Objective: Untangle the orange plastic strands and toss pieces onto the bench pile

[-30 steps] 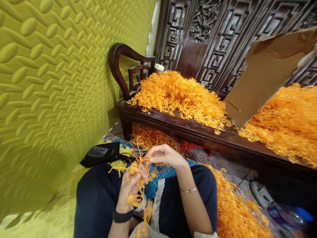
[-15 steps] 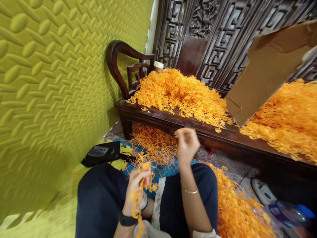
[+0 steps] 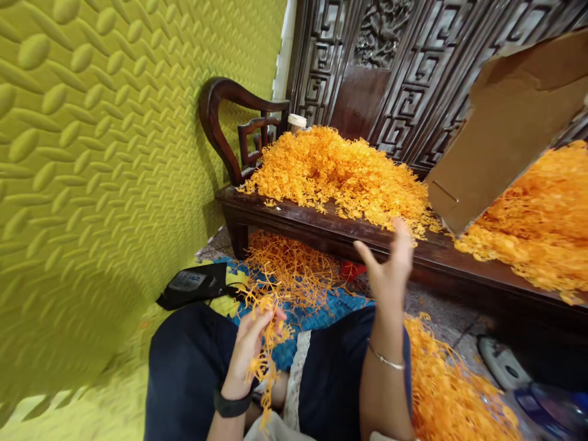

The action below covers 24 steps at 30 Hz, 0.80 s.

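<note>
My left hand (image 3: 248,343), above my lap, is closed around a thin, branching orange plastic strand (image 3: 265,370) with small pieces along it. The strand hangs below the fingers and sticks out above them. My right hand (image 3: 390,272) is raised in front of the bench edge with thumb and fingers apart, slightly blurred, and no piece shows in it. Behind it, a heap of small orange plastic pieces (image 3: 340,174) covers part of the dark wooden bench (image 3: 298,214). Bare orange branching strands (image 3: 294,269) lie tangled below the bench on a blue sheet (image 3: 340,306).
A cardboard sheet (image 3: 509,116) leans between the heap and another orange pile (image 3: 551,214). More orange strands (image 3: 450,380) lie on the floor beside my right leg, near a plastic bottle (image 3: 546,407). A black pouch (image 3: 197,285) lies left, by the yellow textured wall (image 3: 114,153).
My right hand has moved right and changed from a pinch to spread fingers. My left hand keeps hold of the strand in nearly the same place.
</note>
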Motion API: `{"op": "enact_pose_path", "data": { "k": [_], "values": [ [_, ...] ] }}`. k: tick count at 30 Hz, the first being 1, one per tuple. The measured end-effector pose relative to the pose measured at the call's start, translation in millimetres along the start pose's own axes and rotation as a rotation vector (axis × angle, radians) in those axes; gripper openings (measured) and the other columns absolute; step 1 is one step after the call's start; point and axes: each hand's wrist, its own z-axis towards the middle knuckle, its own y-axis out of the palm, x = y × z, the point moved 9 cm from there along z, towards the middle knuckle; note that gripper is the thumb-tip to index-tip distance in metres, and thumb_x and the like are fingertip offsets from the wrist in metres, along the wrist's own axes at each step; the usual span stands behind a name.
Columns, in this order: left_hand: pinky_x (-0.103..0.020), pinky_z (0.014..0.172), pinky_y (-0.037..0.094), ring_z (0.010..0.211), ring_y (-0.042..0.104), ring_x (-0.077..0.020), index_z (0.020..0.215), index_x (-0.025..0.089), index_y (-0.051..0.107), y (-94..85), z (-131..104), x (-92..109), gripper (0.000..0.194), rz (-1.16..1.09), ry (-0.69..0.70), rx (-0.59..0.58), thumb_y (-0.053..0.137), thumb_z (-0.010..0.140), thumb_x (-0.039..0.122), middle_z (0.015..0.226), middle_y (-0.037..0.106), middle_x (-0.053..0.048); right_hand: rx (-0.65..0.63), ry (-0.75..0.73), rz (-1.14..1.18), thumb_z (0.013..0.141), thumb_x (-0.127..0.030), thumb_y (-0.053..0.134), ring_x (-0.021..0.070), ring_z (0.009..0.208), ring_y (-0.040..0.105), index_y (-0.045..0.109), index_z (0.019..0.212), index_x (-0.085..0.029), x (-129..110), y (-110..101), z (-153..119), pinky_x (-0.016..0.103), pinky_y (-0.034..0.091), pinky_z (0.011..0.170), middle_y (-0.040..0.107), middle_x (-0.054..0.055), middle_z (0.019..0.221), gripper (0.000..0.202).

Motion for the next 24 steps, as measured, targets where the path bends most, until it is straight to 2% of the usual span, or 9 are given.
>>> {"op": "enact_pose_path", "data": {
  "k": [3,5,8,10,11,15,19,22,24],
  "values": [
    [-0.023,0.057,0.042,0.056,0.053,-0.0134,0.064,0.014,0.073,0.0,-2,8,0.025,0.112,0.045,0.019,0.068,0.069,0.038,0.055,0.06,-0.002,-0.186,0.03,0.124,0.081,-0.033,0.062,0.0239,0.113,0.053,0.062,0.105,-0.018,-13,32,-2,0.045,0.039,0.1,0.06,0.01,0.115,0.028],
    [-0.024,0.058,0.043,0.057,0.054,-0.0143,0.066,0.014,0.074,1.7,-3,14,0.024,0.18,0.072,0.023,0.069,0.068,0.038,0.055,0.061,-0.002,-0.43,0.082,0.309,0.085,-0.032,0.057,0.0197,0.099,0.06,0.064,0.098,-0.02,-32,52,-13,0.036,0.046,0.092,0.065,0.007,0.103,0.019],
    [-0.024,0.057,0.043,0.055,0.054,-0.0147,0.061,0.014,0.072,3.3,-3,16,0.024,0.238,0.088,0.024,0.07,0.067,0.038,0.054,0.062,-0.003,-0.917,0.08,0.52,0.085,-0.034,0.058,0.0159,0.085,0.062,0.066,0.099,-0.021,-74,82,-51,0.028,0.049,0.079,0.066,0.004,0.091,0.021],
    [-0.024,0.056,0.043,0.054,0.055,-0.0147,0.054,0.015,0.068,2.3,-3,15,0.025,0.257,0.115,0.025,0.07,0.067,0.036,0.052,0.062,-0.002,-1.116,0.002,0.516,0.08,-0.038,0.064,0.0158,0.084,0.061,0.065,0.105,-0.02,-94,94,-74,0.028,0.048,0.077,0.064,0.004,0.09,0.031],
    [-0.024,0.056,0.043,0.054,0.055,-0.0149,0.052,0.015,0.067,1.1,-3,14,0.025,0.263,0.129,0.028,0.071,0.067,0.036,0.052,0.062,-0.002,-1.159,-0.035,0.494,0.077,-0.04,0.066,0.016,0.084,0.061,0.065,0.105,-0.02,-100,99,-81,0.028,0.048,0.077,0.063,0.004,0.09,0.034],
    [-0.024,0.055,0.044,0.055,0.056,-0.0153,0.058,0.015,0.067,-4.0,-2,11,0.021,0.251,0.159,0.04,0.072,0.066,0.034,0.055,0.064,-0.001,-1.139,-0.047,0.521,0.078,-0.041,0.065,0.0151,0.082,0.059,0.066,0.087,-0.018,-105,111,-88,0.027,0.046,0.076,0.062,0.004,0.088,0.024],
    [-0.023,0.056,0.043,0.057,0.055,-0.0146,0.07,0.015,0.071,-1.3,-4,18,0.023,0.241,0.174,0.015,0.068,0.072,0.038,0.063,0.066,-0.002,-1.063,0.153,0.64,0.076,-0.035,0.067,0.0139,0.075,0.059,0.064,0.079,-0.017,-94,114,-82,0.025,0.045,0.072,0.063,0.002,0.078,0.019],
    [-0.023,0.054,0.04,0.055,0.051,-0.0135,0.063,0.015,0.069,0.9,-7,23,0.033,0.258,0.164,0.027,0.063,0.076,0.044,0.058,0.061,-0.002,-1.024,0.29,0.693,0.075,-0.03,0.069,0.0134,0.07,0.058,0.062,0.076,-0.017,-85,115,-82,0.025,0.045,0.067,0.063,0.001,0.073,0.014],
    [-0.023,0.052,0.038,0.052,0.048,-0.0127,0.06,0.015,0.067,4.3,-8,25,0.036,0.273,0.163,0.018,0.061,0.077,0.047,0.054,0.056,-0.001,-0.941,0.288,0.664,0.076,-0.025,0.067,0.013,0.068,0.057,0.062,0.075,-0.017,-82,111,-76,0.025,0.045,0.066,0.062,0.0,0.072,0.009]
  ]
}}
